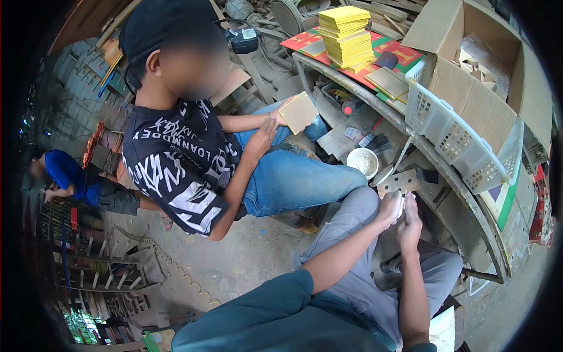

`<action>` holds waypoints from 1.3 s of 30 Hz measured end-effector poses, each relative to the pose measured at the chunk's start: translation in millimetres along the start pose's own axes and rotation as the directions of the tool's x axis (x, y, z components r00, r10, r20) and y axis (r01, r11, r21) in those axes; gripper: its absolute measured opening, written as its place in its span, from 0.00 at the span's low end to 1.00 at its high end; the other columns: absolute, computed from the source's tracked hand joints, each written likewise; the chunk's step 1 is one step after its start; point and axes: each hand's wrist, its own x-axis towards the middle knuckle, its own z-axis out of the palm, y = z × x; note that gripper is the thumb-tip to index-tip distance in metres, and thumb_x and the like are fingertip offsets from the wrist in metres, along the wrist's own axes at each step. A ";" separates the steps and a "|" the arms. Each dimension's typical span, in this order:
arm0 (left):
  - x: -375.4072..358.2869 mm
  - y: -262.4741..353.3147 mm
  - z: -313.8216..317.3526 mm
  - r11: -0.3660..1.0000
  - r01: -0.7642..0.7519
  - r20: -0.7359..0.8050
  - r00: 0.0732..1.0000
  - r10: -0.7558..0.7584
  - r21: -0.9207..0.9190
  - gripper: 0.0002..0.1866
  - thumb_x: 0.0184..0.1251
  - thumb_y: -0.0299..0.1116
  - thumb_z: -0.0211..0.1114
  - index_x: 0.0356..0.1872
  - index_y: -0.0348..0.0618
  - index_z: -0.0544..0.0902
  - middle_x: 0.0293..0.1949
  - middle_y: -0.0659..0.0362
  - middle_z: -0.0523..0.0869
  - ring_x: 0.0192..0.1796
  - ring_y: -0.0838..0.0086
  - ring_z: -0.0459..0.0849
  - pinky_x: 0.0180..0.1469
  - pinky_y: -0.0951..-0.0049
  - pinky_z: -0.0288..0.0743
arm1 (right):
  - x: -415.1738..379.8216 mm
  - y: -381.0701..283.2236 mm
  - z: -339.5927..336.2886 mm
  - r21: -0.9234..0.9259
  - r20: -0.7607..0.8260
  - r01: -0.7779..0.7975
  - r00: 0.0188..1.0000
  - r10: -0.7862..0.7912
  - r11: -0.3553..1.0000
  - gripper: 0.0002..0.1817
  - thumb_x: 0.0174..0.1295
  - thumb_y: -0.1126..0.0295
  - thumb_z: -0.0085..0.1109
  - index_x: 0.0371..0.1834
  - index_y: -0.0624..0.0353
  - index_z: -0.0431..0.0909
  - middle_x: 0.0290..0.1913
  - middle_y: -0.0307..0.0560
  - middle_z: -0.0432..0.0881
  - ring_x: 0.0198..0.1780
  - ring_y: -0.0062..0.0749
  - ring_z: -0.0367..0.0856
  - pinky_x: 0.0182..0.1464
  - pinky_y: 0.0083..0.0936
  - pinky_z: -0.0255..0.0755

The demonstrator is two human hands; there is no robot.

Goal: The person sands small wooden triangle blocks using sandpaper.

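Sm. white piece (402,205) lies btw. L hand (387,210), fingers clenched on it, and R hand (410,222), whose grip I cannot tell, nor piece's long axis.

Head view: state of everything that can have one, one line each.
Left hand: closed on a pale piece
Right hand: close against left, grip unclear
Pale piece: between the hands, mostly hidden
Bowl: uncovered, white stuff inside
Cardboard box: open, things inside
Yellow stack: standing, slightly uneven
Square panel: held by co-worker
Cap: worn by co-worker
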 end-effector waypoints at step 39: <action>6.5 -12.2 1.4 0.981 -0.112 0.244 0.958 0.148 -0.158 0.11 0.73 0.36 0.52 0.49 0.48 0.65 0.44 0.60 0.75 0.48 0.75 0.75 0.51 0.69 0.71 | -8.5 -12.8 2.0 0.049 -0.074 -0.122 0.989 0.125 0.991 0.28 0.58 0.88 0.37 0.65 0.68 0.65 0.65 0.65 0.69 0.67 0.49 0.68 0.67 0.33 0.62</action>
